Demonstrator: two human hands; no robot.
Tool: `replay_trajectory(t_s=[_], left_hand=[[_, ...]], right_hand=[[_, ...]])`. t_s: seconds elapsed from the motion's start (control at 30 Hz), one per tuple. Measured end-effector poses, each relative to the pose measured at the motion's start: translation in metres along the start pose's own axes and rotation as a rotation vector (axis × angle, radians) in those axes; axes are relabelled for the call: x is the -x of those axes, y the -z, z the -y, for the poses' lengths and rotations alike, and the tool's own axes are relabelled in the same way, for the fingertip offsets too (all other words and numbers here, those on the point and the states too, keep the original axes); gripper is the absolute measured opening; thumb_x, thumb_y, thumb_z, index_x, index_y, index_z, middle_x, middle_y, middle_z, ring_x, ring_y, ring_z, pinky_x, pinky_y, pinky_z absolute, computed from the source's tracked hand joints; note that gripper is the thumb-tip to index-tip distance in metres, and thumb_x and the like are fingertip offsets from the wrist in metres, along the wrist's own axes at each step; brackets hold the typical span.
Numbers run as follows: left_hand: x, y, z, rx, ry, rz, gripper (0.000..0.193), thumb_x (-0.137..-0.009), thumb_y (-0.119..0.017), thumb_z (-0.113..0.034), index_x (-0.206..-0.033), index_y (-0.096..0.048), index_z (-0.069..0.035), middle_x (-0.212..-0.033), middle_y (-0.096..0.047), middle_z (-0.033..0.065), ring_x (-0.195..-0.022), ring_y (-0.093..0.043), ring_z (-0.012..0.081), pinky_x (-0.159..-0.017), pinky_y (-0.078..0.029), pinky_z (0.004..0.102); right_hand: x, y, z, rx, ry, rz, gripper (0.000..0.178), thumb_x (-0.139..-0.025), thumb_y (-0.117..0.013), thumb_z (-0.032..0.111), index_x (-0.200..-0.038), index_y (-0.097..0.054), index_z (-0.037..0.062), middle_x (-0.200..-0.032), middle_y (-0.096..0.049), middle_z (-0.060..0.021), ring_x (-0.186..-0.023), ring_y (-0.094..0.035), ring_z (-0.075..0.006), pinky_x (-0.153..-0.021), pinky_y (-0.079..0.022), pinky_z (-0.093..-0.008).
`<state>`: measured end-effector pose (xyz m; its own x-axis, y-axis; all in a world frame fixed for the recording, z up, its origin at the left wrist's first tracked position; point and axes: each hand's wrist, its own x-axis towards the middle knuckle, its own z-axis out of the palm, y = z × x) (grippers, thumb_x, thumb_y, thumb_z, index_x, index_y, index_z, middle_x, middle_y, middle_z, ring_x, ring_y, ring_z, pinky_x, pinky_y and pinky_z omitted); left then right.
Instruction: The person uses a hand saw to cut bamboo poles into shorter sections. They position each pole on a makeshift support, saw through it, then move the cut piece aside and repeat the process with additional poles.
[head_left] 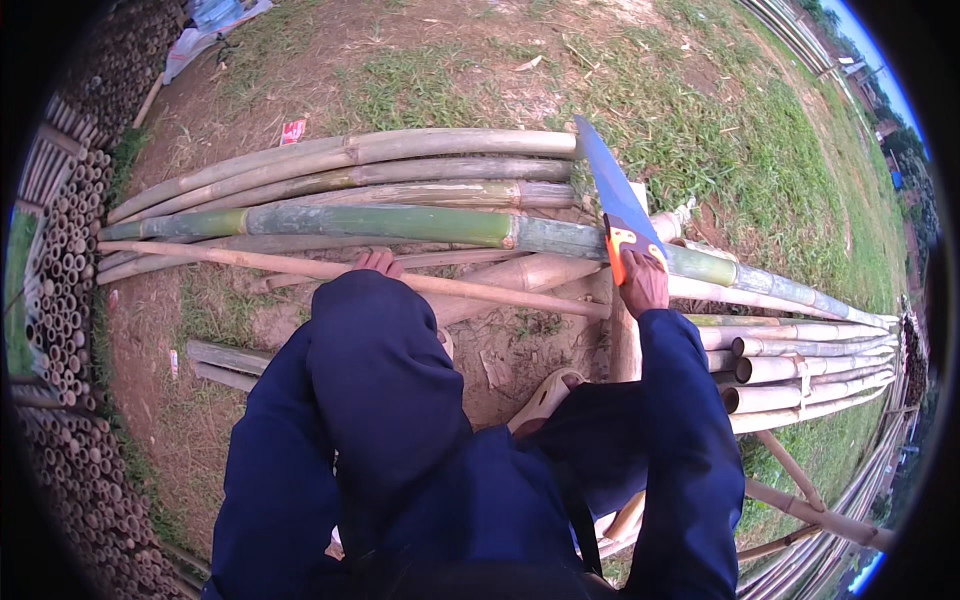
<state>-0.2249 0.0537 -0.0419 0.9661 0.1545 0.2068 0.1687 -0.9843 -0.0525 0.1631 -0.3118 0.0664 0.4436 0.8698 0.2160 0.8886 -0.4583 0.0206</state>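
Note:
A long green bamboo pole (385,222) lies crosswise in front of me, over other poles. My right hand (645,283) is closed around the orange and black handle of a handsaw (606,180). Its blade points away from me, tilted left, and its handle end overlaps the green pole; whether the teeth touch the bamboo I cannot tell. Beyond my raised knee, the fingers of my left hand (378,262) show, bent over a thin pale bamboo pole (480,293) just on the near side of the green one. The knee hides the rest of that hand.
Several pale poles (400,147) lie beyond the green one. More bamboo (790,368) rests on a support at right. Stacked cut bamboo (65,280) stands at far left. Split pieces (228,362) lie on the ground near my left arm. A sandal (545,397) is between my legs.

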Motion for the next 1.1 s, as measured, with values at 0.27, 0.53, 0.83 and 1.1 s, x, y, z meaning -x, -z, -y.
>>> replay_trajectory(t_s=[0.27,0.53,0.83,1.1], left_hand=[[0.046,0.023,-0.004,0.033,0.165,0.086,0.027,-0.088,-0.059,-0.027,-0.111,-0.064,-0.014,-0.115,-0.063,0.0103,-0.108,-0.061,0.0296,-0.094,-0.048,0.0458],[0.072,0.029,0.000,0.078,0.229,0.167,0.030,-0.091,-0.056,-0.031,-0.116,-0.065,-0.018,-0.118,-0.066,0.0103,-0.109,-0.065,0.0281,-0.092,-0.051,0.0465],[0.039,0.033,0.032,0.180,0.225,0.194,0.034,-0.095,-0.052,-0.036,-0.122,-0.067,-0.022,-0.122,-0.070,0.0102,-0.109,-0.069,0.0265,-0.089,-0.054,0.0473],[0.034,0.084,0.050,0.081,0.171,0.207,0.032,-0.097,-0.050,-0.040,-0.111,-0.071,-0.022,-0.098,-0.076,0.0070,-0.088,-0.074,0.0328,-0.080,-0.057,0.0488]], right_hand=[[-0.002,0.026,0.015,-0.019,-0.181,0.325,0.056,-0.074,-0.078,0.027,-0.122,-0.060,0.0048,-0.121,-0.068,-0.0174,-0.120,-0.063,-0.0309,-0.110,-0.038,-0.0464],[-0.005,0.088,0.103,-0.403,0.277,0.225,0.058,-0.082,-0.080,0.047,-0.115,-0.064,0.0026,-0.114,-0.066,-0.0191,-0.113,-0.061,-0.0390,-0.097,-0.047,-0.0502],[-0.010,0.040,0.175,-0.349,0.380,0.456,0.036,-0.099,-0.065,0.035,-0.107,-0.054,0.0023,-0.089,-0.072,-0.0233,-0.080,-0.071,-0.0451,-0.072,-0.056,-0.0533],[-0.009,0.035,0.184,-0.410,0.405,0.425,0.034,-0.100,-0.063,0.033,-0.107,-0.052,0.0016,-0.090,-0.070,-0.0267,-0.081,-0.069,-0.0481,-0.070,-0.055,-0.0557]])
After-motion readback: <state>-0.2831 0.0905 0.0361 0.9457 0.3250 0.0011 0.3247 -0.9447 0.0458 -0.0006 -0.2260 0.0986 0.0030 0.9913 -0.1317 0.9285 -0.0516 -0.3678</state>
